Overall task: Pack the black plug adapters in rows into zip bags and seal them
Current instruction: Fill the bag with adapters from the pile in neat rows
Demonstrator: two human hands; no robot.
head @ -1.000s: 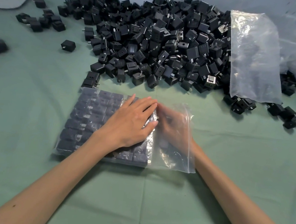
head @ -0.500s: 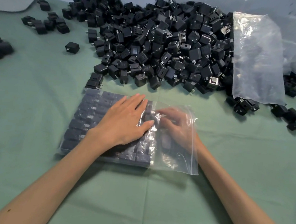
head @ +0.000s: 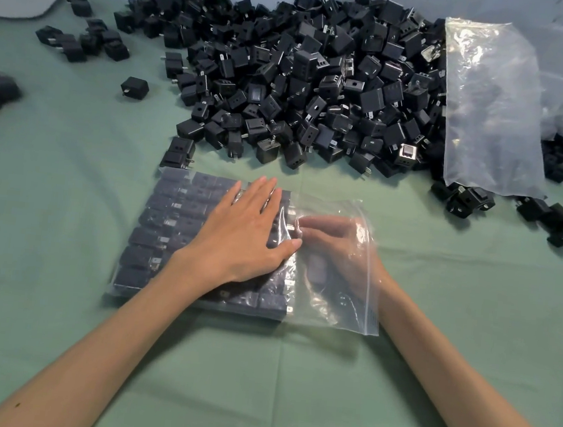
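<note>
Atop the zip bag [head: 350, 309], the left hand [head: 247, 230] stays pressed flat.

One head-worn view
We look forward and down at the table [head: 50, 208] from close above, wide-angled.

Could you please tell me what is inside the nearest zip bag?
Rows of black plug adapters and the right hand; the left hand on top covers some adapters.
</note>
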